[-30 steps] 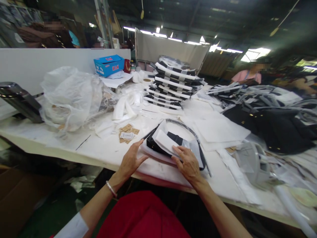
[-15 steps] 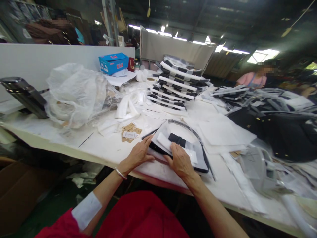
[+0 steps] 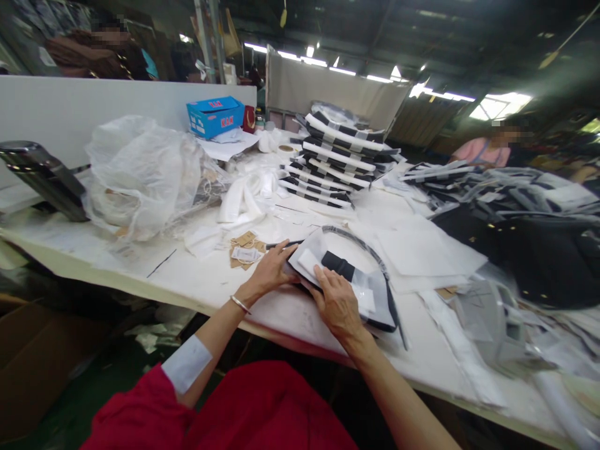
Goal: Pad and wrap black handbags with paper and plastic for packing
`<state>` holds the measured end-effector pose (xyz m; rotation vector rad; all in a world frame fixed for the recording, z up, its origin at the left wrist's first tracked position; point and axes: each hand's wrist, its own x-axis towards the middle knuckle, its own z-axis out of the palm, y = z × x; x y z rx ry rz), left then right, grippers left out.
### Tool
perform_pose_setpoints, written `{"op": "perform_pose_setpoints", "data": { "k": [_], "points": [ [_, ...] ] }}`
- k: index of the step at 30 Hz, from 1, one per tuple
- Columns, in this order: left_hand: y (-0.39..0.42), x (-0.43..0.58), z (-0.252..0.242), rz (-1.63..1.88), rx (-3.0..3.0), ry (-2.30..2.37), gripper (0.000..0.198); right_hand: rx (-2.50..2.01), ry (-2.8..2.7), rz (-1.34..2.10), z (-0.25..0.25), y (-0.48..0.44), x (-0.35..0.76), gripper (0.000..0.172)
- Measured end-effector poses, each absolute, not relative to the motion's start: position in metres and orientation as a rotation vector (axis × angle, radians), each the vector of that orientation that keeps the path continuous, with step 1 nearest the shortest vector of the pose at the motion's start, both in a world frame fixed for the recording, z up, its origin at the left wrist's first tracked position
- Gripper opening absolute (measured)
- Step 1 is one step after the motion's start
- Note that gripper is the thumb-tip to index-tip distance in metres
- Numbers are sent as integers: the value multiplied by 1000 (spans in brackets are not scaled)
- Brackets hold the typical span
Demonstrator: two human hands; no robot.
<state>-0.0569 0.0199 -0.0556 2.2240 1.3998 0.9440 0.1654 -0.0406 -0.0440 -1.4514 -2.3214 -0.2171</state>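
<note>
Centre frame, the folded bag (image 3: 349,282) lies on the table (image 3: 187,281). The left hand (image 3: 268,273) has a closed grip on its left edge, and the right hand (image 3: 335,304) rests open and flat on top.

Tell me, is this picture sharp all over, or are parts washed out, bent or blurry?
Head view: the skylight is blown out to white glare; the table edge bows from the wide lens; the left hand, right hand and the wrapped black piece they touch are fairly sharp; the dark goods at far right are smeared and dim.
</note>
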Motion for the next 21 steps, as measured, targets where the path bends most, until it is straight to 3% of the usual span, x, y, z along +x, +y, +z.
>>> {"op": "perform_pose_setpoints", "data": {
  "k": [4,10,14,17,21],
  "points": [
    [32,-57,-55,1010,1937,1169,75,-1443,-2298,-250,-46,-38,164,51],
    [-6,-34,-54,1044,1727,1274,34,-1533,-2236,-209,-40,-51,158,54],
    [-44,-17,-65,1139,1760,1322,21,-1495,-2295,-231,-44,-67,163,59],
    [-51,-14,-66,1124,1782,1375,33,-1477,-2313,-279,-51,-72,167,62],
    [-39,-20,-57,1115,2042,1433,77,-1519,-2304,-375,-56,-68,165,60]
  ]
}}
